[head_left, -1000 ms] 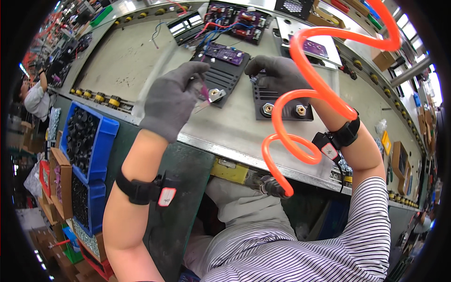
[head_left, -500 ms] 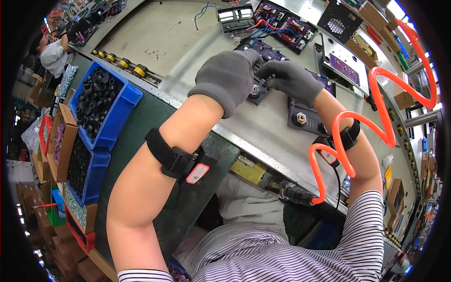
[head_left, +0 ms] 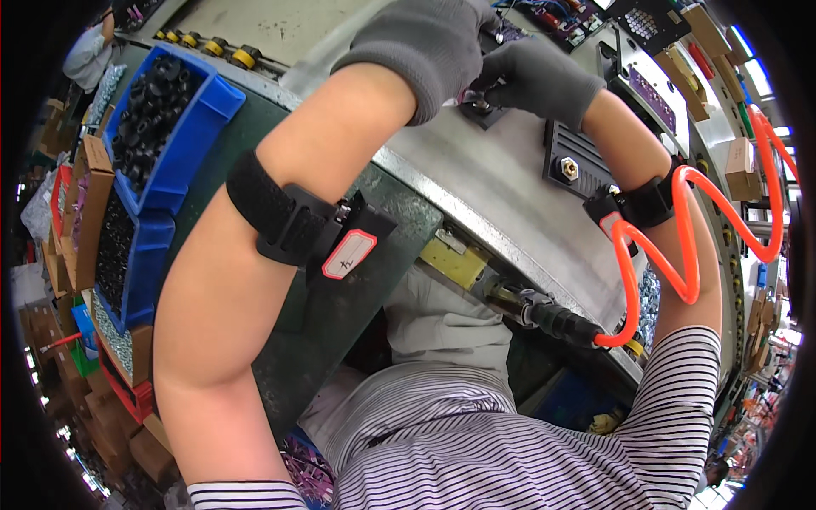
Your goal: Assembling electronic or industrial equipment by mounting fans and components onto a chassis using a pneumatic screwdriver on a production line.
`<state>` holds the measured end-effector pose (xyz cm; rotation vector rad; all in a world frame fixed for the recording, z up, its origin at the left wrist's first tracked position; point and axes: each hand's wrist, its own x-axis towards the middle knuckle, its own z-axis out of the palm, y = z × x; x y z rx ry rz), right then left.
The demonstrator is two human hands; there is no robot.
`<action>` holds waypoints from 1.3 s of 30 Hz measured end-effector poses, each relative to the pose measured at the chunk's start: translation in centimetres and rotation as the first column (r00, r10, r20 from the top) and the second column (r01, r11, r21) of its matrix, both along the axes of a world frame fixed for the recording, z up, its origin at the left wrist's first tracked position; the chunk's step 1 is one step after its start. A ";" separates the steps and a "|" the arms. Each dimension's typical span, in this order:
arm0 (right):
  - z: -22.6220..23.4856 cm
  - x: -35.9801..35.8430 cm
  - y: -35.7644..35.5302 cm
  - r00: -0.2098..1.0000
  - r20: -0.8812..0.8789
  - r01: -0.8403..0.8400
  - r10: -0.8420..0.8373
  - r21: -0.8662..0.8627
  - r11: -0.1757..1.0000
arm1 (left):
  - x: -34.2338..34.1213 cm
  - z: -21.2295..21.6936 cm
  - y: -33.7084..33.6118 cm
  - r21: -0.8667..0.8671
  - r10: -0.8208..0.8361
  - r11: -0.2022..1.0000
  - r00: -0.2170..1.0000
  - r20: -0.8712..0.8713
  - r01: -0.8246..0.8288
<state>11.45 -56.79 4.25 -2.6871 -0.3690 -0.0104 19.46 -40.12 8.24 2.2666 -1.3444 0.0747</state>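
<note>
My left hand, in a grey knit glove, is curled closed at the top of the view, over the grey bench top. Its fingertips and whatever they grip are hidden. Beside it, my right hand wears the same kind of glove, its fingers bent inward and drawn together near my left fingers. What lies between them I cannot make out. Just below the fingers shows the corner of a black metal plate with a fitting on it. To the right, partly under my right wrist, lies a slotted black panel bearing a brass-coloured threaded fitting.
Blue bins of black plastic parts stand at the left. An orange coiled air hose loops past my right forearm to a tool at the bench's front edge. Circuit boards and a white-topped unit lie at the back right.
The view has shifted, so the bench and both hands sit higher in the picture. My hands stay close together, and the hose loops have swung right.
</note>
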 end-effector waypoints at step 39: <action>0.4 0.3 0.6 0.997 0.007 0.082 -0.082 -0.224 0.971 | -1.0 -1.8 -0.5 -0.016 0.060 0.998 0.994 -0.087 -0.061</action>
